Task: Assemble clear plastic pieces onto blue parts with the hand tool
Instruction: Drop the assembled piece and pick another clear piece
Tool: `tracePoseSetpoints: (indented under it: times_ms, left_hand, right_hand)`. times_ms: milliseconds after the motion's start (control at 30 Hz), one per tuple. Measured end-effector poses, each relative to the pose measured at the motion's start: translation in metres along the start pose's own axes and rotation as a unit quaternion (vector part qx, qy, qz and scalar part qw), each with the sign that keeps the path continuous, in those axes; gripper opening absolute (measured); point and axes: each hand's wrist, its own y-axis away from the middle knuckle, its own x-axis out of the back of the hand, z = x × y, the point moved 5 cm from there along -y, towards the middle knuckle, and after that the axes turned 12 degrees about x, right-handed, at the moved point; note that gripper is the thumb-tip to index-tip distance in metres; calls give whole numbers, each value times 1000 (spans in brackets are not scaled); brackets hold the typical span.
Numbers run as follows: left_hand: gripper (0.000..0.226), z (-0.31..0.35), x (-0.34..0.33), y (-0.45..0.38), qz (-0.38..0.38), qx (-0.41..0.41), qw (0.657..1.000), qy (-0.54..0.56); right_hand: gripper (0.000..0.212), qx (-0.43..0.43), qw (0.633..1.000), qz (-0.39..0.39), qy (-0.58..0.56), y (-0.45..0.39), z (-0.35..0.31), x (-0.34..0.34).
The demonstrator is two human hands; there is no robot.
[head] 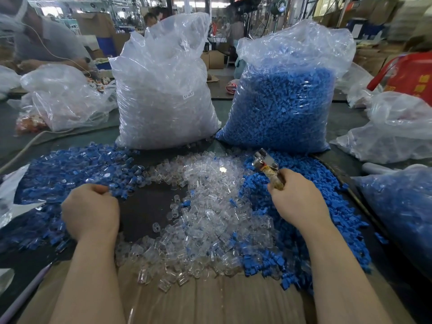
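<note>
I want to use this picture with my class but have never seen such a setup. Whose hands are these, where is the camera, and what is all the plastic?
The camera sits on a worker's head, looking down at their own hands. The right hand grips a metal hand tool. The left hand curls at the edge of a heap of blue-and-clear pieces. Loose clear pieces fill the middle; loose blue parts lie right. Behind stand a bag of clear pieces and a bag of blue parts.

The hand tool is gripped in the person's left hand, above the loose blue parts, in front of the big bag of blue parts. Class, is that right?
Not quite. The head view shows the hand tool gripped in the right hand, not the left; the rest holds.
</note>
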Motion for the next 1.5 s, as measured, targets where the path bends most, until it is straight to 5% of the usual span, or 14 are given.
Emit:
tracePoseSetpoints:
  times_ms: [200, 333, 467, 567, 1333, 1500]
  left_hand:
    - [23, 15, -4, 5, -11, -76, 996, -40]
    - [10, 49, -16, 33, -124, -143, 981, 27]
    - [18, 81, -37, 90, -309, -259, 915, 35]
    - [15, 89, -53, 128, -376, -320, 870, 12]
    - [20, 90, -69, 155, -300, -398, 857, -132]
    - [11, 88, -68, 146, -373, -293, 880, -15]
  right_hand:
    - [22, 5, 999, -14, -49, -1, -5, -4]
    - [22, 48, 993, -19, -109, -1, -22, -5]
    - [22, 45, 995, -24, -85, -2, -25, -5]
    - [19, 25, 997, -24, -65, -2, -17, -3]
    - [17, 60, 992, -50, -97, -1, -31, -19]
    - [17, 53, 979, -43, -192, 1, -34, -15]
